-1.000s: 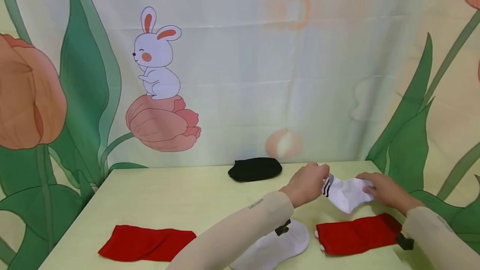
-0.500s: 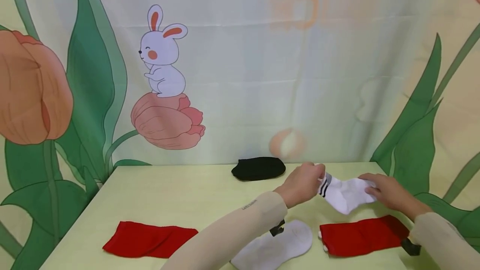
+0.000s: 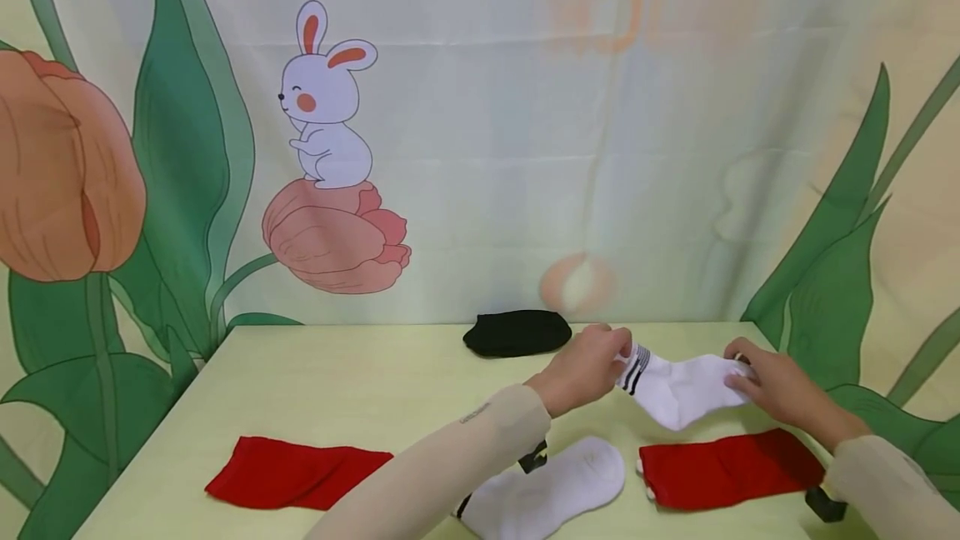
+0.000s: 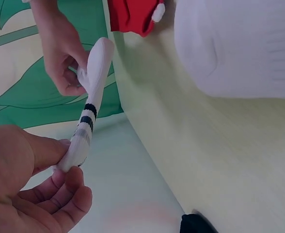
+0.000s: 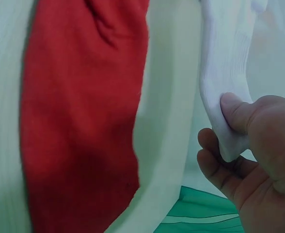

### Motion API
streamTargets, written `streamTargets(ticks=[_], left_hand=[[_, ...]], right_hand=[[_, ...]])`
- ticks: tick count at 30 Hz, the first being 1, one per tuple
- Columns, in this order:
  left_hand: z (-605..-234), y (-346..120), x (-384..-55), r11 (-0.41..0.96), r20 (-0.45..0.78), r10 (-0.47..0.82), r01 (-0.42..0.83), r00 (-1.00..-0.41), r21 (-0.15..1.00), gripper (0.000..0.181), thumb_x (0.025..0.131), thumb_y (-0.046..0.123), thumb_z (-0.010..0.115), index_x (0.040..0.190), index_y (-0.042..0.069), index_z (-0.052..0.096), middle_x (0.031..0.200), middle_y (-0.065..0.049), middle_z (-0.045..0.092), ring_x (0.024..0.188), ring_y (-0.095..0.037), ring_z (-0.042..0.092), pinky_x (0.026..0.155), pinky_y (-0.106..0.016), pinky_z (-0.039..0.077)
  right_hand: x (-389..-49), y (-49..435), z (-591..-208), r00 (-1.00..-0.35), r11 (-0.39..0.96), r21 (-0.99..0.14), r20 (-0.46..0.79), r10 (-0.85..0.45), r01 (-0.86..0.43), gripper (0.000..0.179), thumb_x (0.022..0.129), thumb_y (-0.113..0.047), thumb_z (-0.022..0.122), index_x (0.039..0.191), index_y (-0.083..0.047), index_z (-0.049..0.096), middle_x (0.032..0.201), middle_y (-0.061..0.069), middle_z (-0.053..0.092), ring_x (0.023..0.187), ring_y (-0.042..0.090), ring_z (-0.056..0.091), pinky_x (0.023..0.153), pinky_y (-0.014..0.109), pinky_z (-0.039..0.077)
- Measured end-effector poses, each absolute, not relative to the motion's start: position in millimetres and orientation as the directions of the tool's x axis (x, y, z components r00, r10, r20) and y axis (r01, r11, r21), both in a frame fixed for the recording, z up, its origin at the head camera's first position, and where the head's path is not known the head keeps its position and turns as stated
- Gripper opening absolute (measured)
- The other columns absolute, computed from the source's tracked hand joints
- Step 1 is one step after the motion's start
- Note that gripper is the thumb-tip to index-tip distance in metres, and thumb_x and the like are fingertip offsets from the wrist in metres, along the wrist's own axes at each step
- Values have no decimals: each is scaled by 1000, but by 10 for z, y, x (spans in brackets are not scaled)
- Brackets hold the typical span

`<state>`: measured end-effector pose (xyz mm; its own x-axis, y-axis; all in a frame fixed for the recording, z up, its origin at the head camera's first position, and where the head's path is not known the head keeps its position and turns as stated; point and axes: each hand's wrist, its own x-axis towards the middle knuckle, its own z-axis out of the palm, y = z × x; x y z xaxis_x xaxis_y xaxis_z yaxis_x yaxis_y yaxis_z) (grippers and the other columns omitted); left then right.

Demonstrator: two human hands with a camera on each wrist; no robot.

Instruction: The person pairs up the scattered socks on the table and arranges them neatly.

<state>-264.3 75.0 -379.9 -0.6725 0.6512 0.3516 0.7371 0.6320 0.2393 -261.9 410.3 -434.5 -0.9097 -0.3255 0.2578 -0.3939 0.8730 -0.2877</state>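
A white sock with dark stripes at its cuff hangs stretched between my two hands over the right part of the table. My left hand pinches the cuff end between thumb and fingers, as the left wrist view also shows. At the toe end, my right hand pinches the fabric, thumb on one side and fingers on the other. Below lies a second white sock, partly covered by my left sleeve. A red sock with white bits at its left end lies beneath the right hand.
Another red sock lies at the left, its right end behind my left sleeve. A black sock rests near the back edge of the pale table. Behind stands a printed curtain with a rabbit and tulips.
My left hand has drawn a little to the left with the cuff, so the striped sock spans wider. The right hand keeps its hold on the toe. The head view has shifted slightly.
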Motion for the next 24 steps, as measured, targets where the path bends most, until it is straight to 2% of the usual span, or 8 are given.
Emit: streamTargets(ticks=[10, 15, 18, 21, 24], left_hand=[[-3870, 498, -2666, 622, 405, 640, 750, -652, 224, 8, 93, 6, 71, 100, 10, 68, 87, -1, 63, 79, -14, 57, 72, -21, 48], [-3916, 387, -2669, 618, 420, 630, 749, -654, 240, 8, 92, 4, 70, 98, 9, 69, 84, 0, 61, 73, -13, 53, 67, -21, 44], [-3930, 317, -2659, 610, 421, 623, 747, -659, 265, 6, 93, 4, 70, 97, 8, 69, 83, -1, 61, 74, -12, 52, 66, -21, 43], [-3946, 248, -2649, 603, 428, 617, 747, -660, 281, 5, 94, 4, 70, 95, 8, 68, 83, -2, 60, 75, -12, 53, 67, -20, 43], [-3956, 184, -2639, 597, 430, 618, 749, -658, 288, 5, 94, 4, 71, 95, 8, 68, 83, -2, 60, 76, -13, 53, 68, -19, 43]], right_hand=[[-2521, 3922, -4197, -906, 865, -292, 246, -345, -409, 33, 92, -12, 77, 117, -12, 56, 79, -2, 61, 70, 16, 51, 63, 31, 43], [-2479, 3831, -4153, -901, 858, -292, 241, -362, -423, 33, 92, -12, 77, 118, -13, 55, 89, 3, 67, 74, 17, 54, 67, 33, 48], [-2461, 3774, -4138, -904, 854, -306, 221, -367, -421, 33, 93, -12, 75, 118, -13, 54, 90, 3, 67, 76, 17, 55, 68, 33, 49], [-2455, 3733, -4135, -902, 849, -313, 215, -374, -426, 34, 94, -12, 75, 118, -14, 52, 84, -1, 63, 74, 15, 54, 67, 32, 48], [-2456, 3695, -4140, -902, 844, -324, 216, -373, -427, 34, 94, -11, 74, 117, -14, 50, 90, 4, 67, 75, 16, 57, 69, 33, 51]])
